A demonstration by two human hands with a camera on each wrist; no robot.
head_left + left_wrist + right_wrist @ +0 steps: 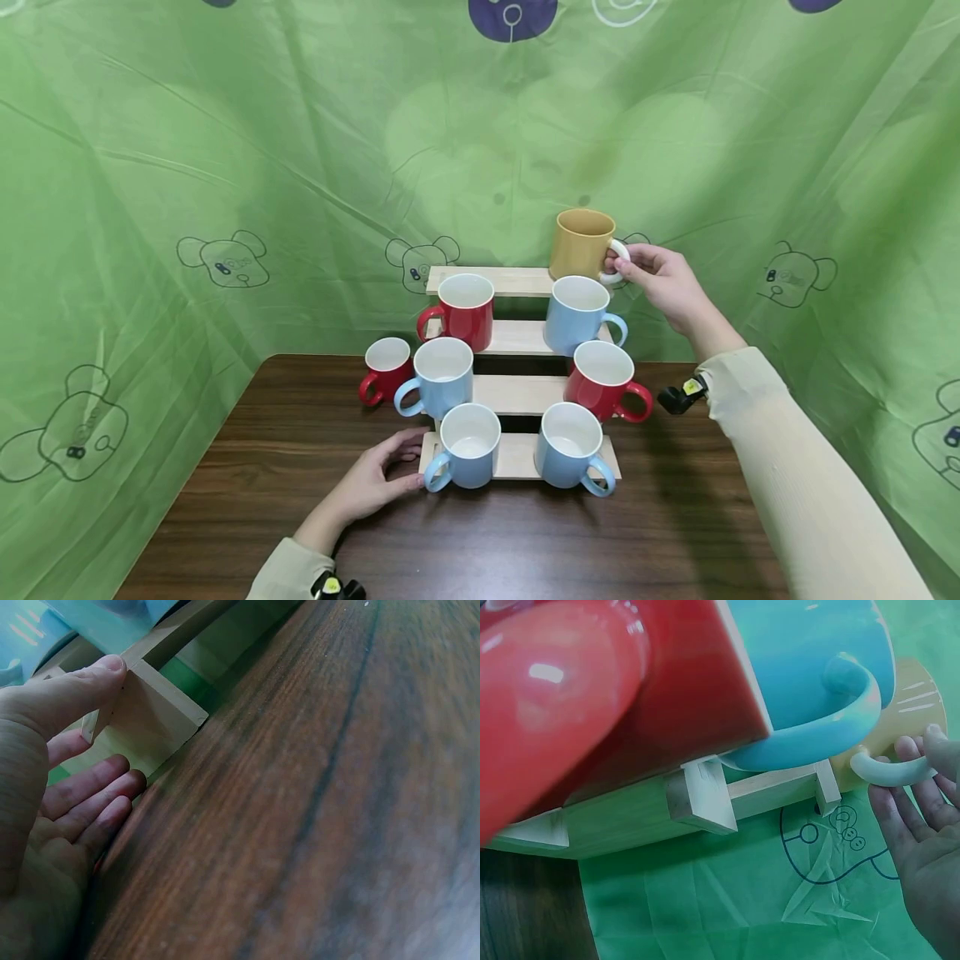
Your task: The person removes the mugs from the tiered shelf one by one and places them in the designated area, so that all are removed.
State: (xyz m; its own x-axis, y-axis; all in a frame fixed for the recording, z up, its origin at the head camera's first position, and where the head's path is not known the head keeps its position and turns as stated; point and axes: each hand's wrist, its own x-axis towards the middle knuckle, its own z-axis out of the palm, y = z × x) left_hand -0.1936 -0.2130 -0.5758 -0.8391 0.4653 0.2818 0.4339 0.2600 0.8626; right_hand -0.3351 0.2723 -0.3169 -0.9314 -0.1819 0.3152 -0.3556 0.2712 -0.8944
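Note:
At the top right of a stepped wooden rack [517,393] is a yellow mug [581,243] with a white handle [892,771]. My right hand [663,283] pinches that handle between thumb and fingers. Down at the rack's lowest step, my left hand [371,483] holds the left end. In the left wrist view its thumb [94,681] presses the step's corner, with the index finger on the other side and the remaining fingers loosely bent below. Closest to this hand is a light blue mug [469,446] on the lowest step.
Blue and red mugs stand on the lower steps, among them a blue mug [576,317] just below the yellow one and a red mug [600,379]. A smaller red mug [387,371] sits left of the rack on the dark wooden table [247,467]. A green curtain [315,167] hangs behind.

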